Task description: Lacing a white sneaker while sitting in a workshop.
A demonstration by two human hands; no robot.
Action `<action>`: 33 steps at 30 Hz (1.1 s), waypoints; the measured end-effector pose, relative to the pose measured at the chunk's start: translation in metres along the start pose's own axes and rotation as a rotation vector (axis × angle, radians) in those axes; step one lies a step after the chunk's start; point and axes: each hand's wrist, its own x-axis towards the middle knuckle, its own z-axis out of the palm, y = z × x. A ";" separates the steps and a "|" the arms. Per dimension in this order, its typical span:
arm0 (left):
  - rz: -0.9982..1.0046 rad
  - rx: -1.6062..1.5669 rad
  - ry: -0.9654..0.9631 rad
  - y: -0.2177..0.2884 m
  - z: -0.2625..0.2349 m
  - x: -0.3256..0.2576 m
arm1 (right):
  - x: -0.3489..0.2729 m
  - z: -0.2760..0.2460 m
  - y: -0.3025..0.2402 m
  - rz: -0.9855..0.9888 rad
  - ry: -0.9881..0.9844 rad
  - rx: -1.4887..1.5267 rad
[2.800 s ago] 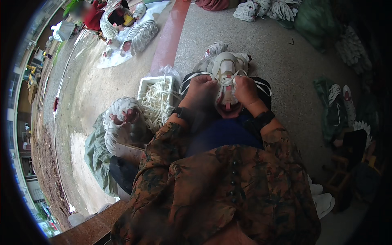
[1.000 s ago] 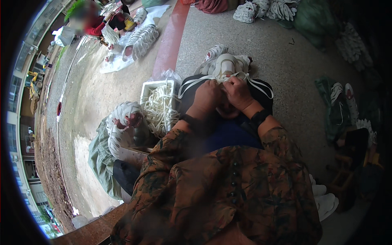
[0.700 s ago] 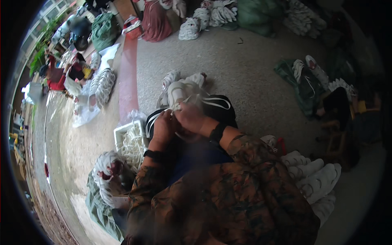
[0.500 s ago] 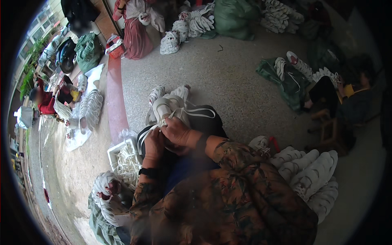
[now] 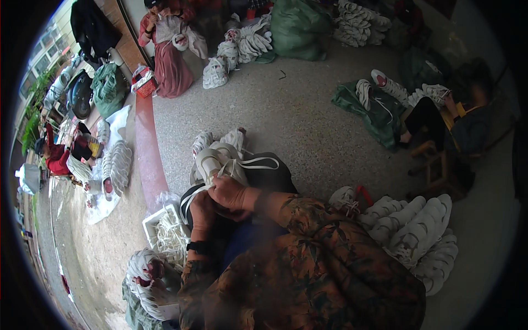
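Note:
A white shoe point(image 5: 208, 165) rests on my lap, its toe pointing away from me. White laces hang from it, and one flat shoelace point(image 5: 263, 160) loops out to the right over my dark-clad knee. My right hand point(image 5: 227, 193) is closed at the near end of the shoe, its fingers pinching the lace there. Just beside it, my left hand point(image 5: 202, 210) is closed with bent fingers, also at the lace; a white strand curves past its left side. The exact fingertip hold is partly hidden.
At my left stands a white basket point(image 5: 147, 226) of laces, with stacked white shoes point(image 5: 144, 278) nearer me. More white shoes point(image 5: 415, 225) lie at my right. A seated person point(image 5: 467, 118) and a wooden stool point(image 5: 440, 170) are farther right. Green sacks point(image 5: 300, 27) stand at the back.
The whole view has shifted, so the surroundings sit farther left and mostly lower. Both hands stay closed at the shoe and lace, with only slight finger movement.

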 end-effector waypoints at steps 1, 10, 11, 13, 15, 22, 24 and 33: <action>-0.026 0.028 -0.016 -0.003 0.000 0.000 | 0.003 0.001 -0.002 0.045 -0.019 0.040; -0.076 0.086 0.060 0.021 -0.005 0.000 | -0.011 -0.098 0.033 0.051 -0.223 0.057; 0.072 0.219 0.095 0.030 -0.007 0.000 | -0.016 -0.108 0.037 0.108 -0.174 0.046; 0.283 0.146 0.131 0.049 -0.003 0.008 | -0.016 -0.114 0.037 0.235 -0.192 0.066; 0.448 0.089 0.076 0.063 -0.001 0.016 | -0.009 -0.105 0.028 0.244 -0.080 0.177; 0.252 -0.065 0.117 0.055 -0.007 0.011 | -0.014 -0.075 0.015 0.332 -0.037 0.313; 0.189 -0.062 0.096 0.048 -0.006 0.009 | -0.020 -0.067 0.012 0.375 -0.050 0.213; 0.073 0.113 -0.016 0.054 0.004 0.016 | -0.023 -0.034 0.026 0.413 -0.005 0.192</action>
